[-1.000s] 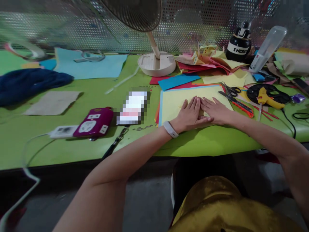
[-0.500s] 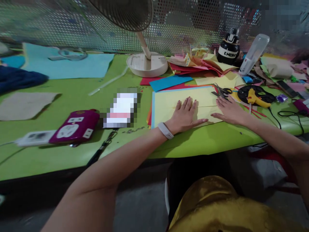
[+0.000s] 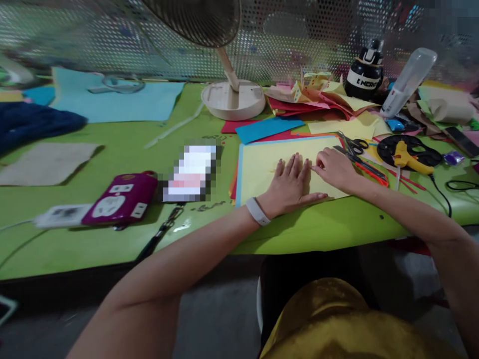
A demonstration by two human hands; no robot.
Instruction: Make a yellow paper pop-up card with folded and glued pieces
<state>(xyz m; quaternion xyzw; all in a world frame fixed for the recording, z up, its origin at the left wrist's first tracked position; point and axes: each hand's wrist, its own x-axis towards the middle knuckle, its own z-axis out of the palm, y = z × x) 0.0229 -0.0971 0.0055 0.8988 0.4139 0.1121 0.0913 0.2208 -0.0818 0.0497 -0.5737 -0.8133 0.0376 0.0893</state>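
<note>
My left hand (image 3: 290, 183) lies flat on a pale yellow sheet of paper (image 3: 258, 158), fingers spread and pointing away from me. Just to its right, my right hand (image 3: 336, 171) is curled, with fingertips pressed down on the same paper close to the left fingers. Whether those fingers pinch anything is hidden. A light blue edge (image 3: 240, 174) of another sheet shows under the yellow one. Beyond the right wrist lie black scissors (image 3: 357, 144) and a red-orange cutter knife (image 3: 370, 168).
A yellow glue gun (image 3: 409, 159) rests on a black spool at right. Paper scraps (image 3: 318, 94), a black bottle (image 3: 364, 75) and a white fan base (image 3: 232, 99) stand along the back. A phone (image 3: 190, 173) and a purple pouch (image 3: 121, 198) lie to the left.
My right hand has moved left, from lying flat near the scissors to a curled shape beside my left hand. The cutter knife now shows. My left hand stays flat on the paper.
</note>
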